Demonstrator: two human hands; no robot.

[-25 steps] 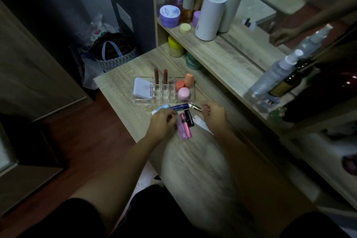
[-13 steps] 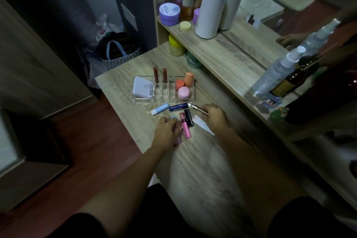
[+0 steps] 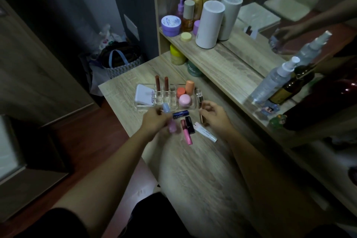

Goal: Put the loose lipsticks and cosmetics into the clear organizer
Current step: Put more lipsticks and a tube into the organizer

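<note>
The clear organizer stands on the wooden table. It holds a white compact, two brown-red lipsticks, orange pots and a pink pot. My left hand is closed on a light blue stick, and a pale pink tube shows below its fingers, blurred. My right hand grips a slim rose-gold tube beside the organizer's right end. Between my hands lie a dark blue stick, a black lipstick, a pink gloss and a white tube.
A raised shelf behind the table carries a white cylinder, a purple jar, several bottles and spray bottles. A mirror stands behind the shelf. A bag sits on the floor past the table's left edge.
My left hand has lifted the light blue stick and the pale pink tube off the table. My right hand has picked up the rose-gold tube and turned it upright.
</note>
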